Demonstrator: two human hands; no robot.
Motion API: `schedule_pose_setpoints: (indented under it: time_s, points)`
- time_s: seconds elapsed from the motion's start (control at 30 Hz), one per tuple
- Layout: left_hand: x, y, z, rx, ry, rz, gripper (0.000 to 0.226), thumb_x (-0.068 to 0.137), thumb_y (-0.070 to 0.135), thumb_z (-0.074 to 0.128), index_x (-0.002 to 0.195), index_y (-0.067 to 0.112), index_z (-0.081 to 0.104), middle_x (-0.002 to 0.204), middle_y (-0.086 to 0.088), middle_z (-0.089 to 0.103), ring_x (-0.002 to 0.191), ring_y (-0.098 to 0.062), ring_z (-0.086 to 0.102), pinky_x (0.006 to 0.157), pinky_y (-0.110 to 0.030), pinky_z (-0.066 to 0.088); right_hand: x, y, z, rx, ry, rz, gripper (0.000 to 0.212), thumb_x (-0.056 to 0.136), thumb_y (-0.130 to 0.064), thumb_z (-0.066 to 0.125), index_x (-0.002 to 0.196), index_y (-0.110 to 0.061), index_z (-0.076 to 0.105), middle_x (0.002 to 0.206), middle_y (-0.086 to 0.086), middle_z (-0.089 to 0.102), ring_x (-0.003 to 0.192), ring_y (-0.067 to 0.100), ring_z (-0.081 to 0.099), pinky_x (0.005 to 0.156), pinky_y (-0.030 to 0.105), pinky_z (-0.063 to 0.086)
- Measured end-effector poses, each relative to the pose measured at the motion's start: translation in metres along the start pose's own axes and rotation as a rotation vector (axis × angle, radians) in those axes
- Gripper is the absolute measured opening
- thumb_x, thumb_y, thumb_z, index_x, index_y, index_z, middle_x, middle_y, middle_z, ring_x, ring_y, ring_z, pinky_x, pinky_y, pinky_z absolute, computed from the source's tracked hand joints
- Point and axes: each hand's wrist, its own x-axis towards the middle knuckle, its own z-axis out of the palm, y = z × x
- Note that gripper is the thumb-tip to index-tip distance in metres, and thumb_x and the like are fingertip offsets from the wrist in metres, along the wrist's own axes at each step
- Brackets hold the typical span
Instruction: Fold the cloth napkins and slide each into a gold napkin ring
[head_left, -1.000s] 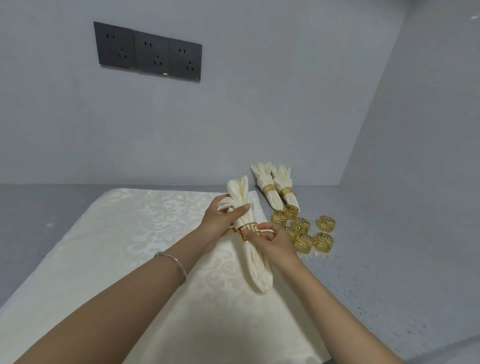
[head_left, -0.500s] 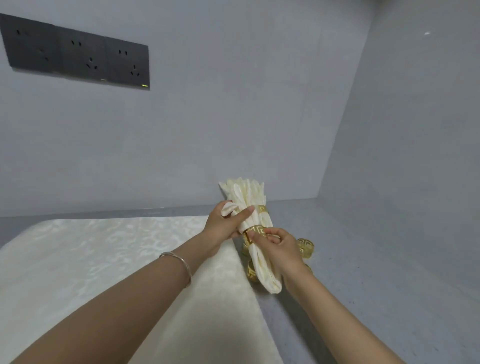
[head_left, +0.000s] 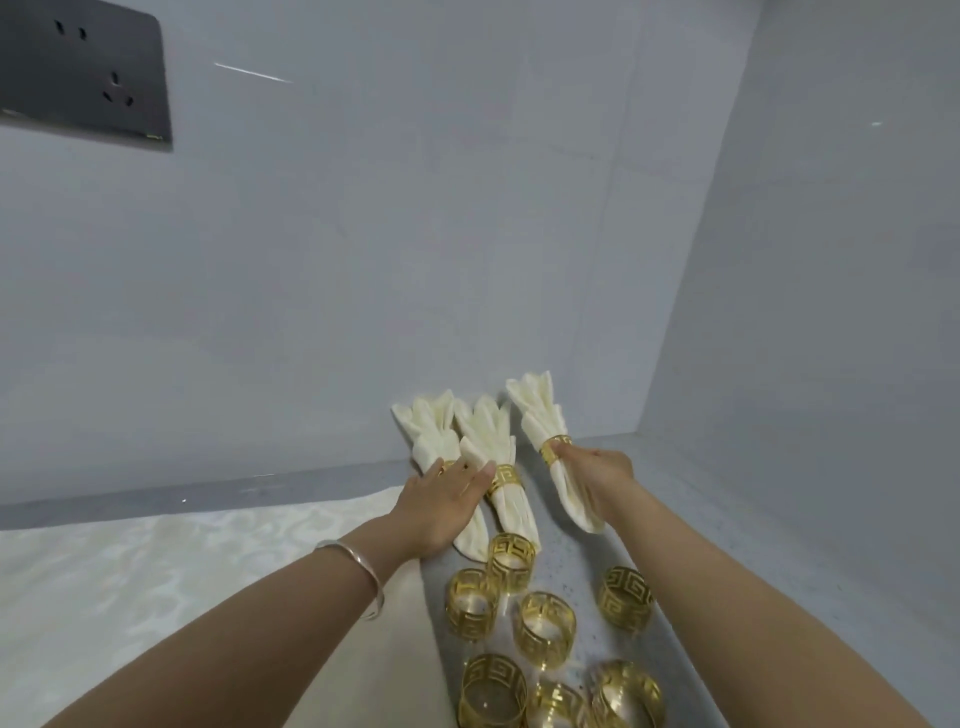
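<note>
Three cream cloth napkins, each folded and banded by a gold ring, lie side by side by the back wall. My right hand (head_left: 592, 478) grips the rightmost napkin (head_left: 540, 415) at its gold ring (head_left: 551, 453) and holds it against the grey surface. My left hand (head_left: 441, 504) rests with straight fingers on the leftmost napkin (head_left: 426, 426), its fingertips touching the middle napkin (head_left: 488, 426) beside that one's gold ring (head_left: 505, 479). Several loose gold rings (head_left: 545, 629) stand on the grey surface below the napkins.
A cream patterned cloth (head_left: 156, 597) covers the surface at the left, under my left forearm. The grey wall (head_left: 415, 260) stands right behind the napkins, a side wall (head_left: 831, 312) closes the right. A dark socket panel (head_left: 83, 73) hangs at upper left.
Both hands carried the ringed napkin right and back; my right hand now holds it down beside the other two. My left hand let go and moved onto the left pair.
</note>
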Motion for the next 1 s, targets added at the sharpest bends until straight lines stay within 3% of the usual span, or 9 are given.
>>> schedule_pose_setpoints:
  time_s: [0.1, 0.33, 0.43, 0.53, 0.6, 0.63, 0.8, 0.93, 1.0]
  points:
    - [0.01, -0.006, 0.007, 0.075, 0.003, 0.01, 0.048, 0.103, 0.039, 0.007, 0.151, 0.033, 0.004, 0.161, -0.002, -0.001, 0.147, -0.03, -0.005, 0.117, -0.05, 0.007, 0.013, 0.012, 0.009, -0.041, 0.016, 0.027, 0.052, 0.077, -0.036, 0.077, 0.116, -0.004, 0.063, 0.12, 0.013, 0.061, 0.106, 0.03, 0.058, 0.081, 0.029, 0.042]
    - [0.012, -0.001, 0.01, -0.055, -0.017, -0.028, 0.05, 0.103, 0.042, 0.006, 0.151, 0.035, -0.001, 0.16, -0.002, -0.007, 0.147, -0.026, -0.012, 0.119, -0.046, 0.001, 0.024, 0.029, 0.019, -0.111, 0.012, 0.01, 0.057, 0.079, -0.045, 0.072, 0.118, -0.005, 0.063, 0.126, 0.011, 0.06, 0.115, 0.031, 0.055, 0.097, 0.037, 0.043]
    - [0.005, 0.001, 0.009, -0.17, 0.041, -0.033, 0.051, 0.103, 0.042, 0.008, 0.152, 0.03, 0.007, 0.16, 0.001, -0.002, 0.147, -0.022, -0.009, 0.119, -0.044, 0.001, 0.02, 0.025, 0.015, -0.118, -0.024, 0.0, 0.064, 0.081, -0.046, 0.07, 0.126, -0.003, 0.057, 0.134, 0.012, 0.055, 0.122, 0.03, 0.051, 0.1, 0.036, 0.04]
    - [-0.006, -0.007, 0.005, -0.313, 0.063, -0.052, 0.072, 0.093, 0.067, 0.01, 0.152, 0.027, 0.015, 0.159, 0.006, 0.004, 0.147, -0.013, -0.004, 0.12, -0.039, -0.001, 0.008, 0.016, 0.006, -0.133, -0.031, -0.064, 0.074, 0.079, -0.04, 0.074, 0.137, -0.005, 0.046, 0.141, 0.012, 0.047, 0.129, 0.028, 0.045, 0.106, 0.036, 0.036]
    - [-0.02, -0.013, 0.001, -0.307, 0.053, -0.086, 0.095, 0.077, 0.085, 0.01, 0.152, 0.027, 0.015, 0.16, 0.005, 0.006, 0.148, -0.014, -0.001, 0.12, -0.043, 0.003, -0.01, 0.004, 0.001, -0.113, -0.031, -0.147, 0.069, 0.078, -0.036, 0.076, 0.134, -0.007, 0.05, 0.138, 0.01, 0.049, 0.126, 0.025, 0.048, 0.105, 0.034, 0.038]
    - [-0.03, -0.013, -0.001, -0.308, 0.054, -0.087, 0.093, 0.077, 0.085, 0.016, 0.152, 0.029, 0.016, 0.16, 0.007, 0.008, 0.148, -0.015, 0.002, 0.12, -0.043, 0.005, -0.024, -0.001, 0.0, -0.093, -0.037, -0.192, 0.063, 0.078, -0.035, 0.076, 0.13, -0.009, 0.053, 0.136, 0.008, 0.051, 0.124, 0.023, 0.049, 0.103, 0.032, 0.04]
    - [-0.118, -0.006, -0.011, -0.278, -0.003, -0.094, 0.084, 0.086, 0.064, 0.049, 0.152, 0.03, 0.009, 0.159, 0.008, 0.011, 0.147, -0.015, 0.003, 0.117, -0.035, 0.005, -0.137, -0.007, 0.001, -0.088, -0.079, -0.584, 0.022, 0.082, -0.029, 0.073, 0.1, -0.019, 0.069, 0.113, -0.006, 0.066, 0.112, 0.007, 0.056, 0.084, 0.013, 0.038]
    - [-0.207, -0.03, 0.0, -0.079, -0.117, -0.093, 0.114, 0.059, 0.095, 0.028, 0.152, 0.034, 0.0, 0.159, 0.014, 0.001, 0.147, -0.01, -0.006, 0.119, -0.034, -0.002, -0.24, 0.036, 0.009, -0.199, -0.231, -0.677, 0.013, 0.087, -0.024, 0.067, 0.099, -0.029, 0.069, 0.106, -0.021, 0.064, 0.104, -0.008, 0.054, 0.087, 0.006, 0.038]
    - [-0.254, -0.045, 0.003, -0.02, -0.128, -0.089, 0.116, 0.055, 0.096, 0.022, 0.151, 0.035, -0.001, 0.159, 0.016, -0.003, 0.146, -0.009, -0.009, 0.119, -0.034, -0.005, -0.28, 0.062, 0.017, -0.259, -0.319, -0.687, 0.016, 0.088, -0.025, 0.066, 0.103, -0.031, 0.068, 0.109, -0.022, 0.063, 0.106, -0.009, 0.054, 0.09, 0.004, 0.035]
